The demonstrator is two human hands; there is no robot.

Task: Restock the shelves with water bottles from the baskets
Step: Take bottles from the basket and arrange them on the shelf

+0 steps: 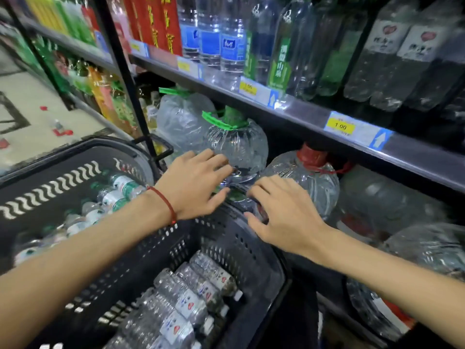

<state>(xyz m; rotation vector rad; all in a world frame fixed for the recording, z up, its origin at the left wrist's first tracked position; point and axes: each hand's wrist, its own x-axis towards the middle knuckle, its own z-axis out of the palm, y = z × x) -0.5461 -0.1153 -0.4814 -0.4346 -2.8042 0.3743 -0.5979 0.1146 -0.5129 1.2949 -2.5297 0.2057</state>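
Two black baskets sit before the shelves. The near basket [226, 250] holds several clear water bottles with white labels [191, 295]; the left basket [50, 182] holds bottles with green labels [120, 190]. My left hand [196, 182], fingers spread, reaches over the near basket's far rim and touches the base of a big green-capped jug [239, 144]. My right hand [281, 215] hovers at that rim with loosely bent fingers, next to a red-capped jug [309, 177]. Neither hand holds anything that I can see.
The upper shelf [314, 117] carries rows of blue-labelled [231, 44], green-labelled [279, 61] and white-labelled bottles [415, 46], with yellow price tags [341, 127] on its edge. More large jugs [181, 117] fill the lower shelf. A black upright post [125, 71] divides the bays. Tiled floor lies left.
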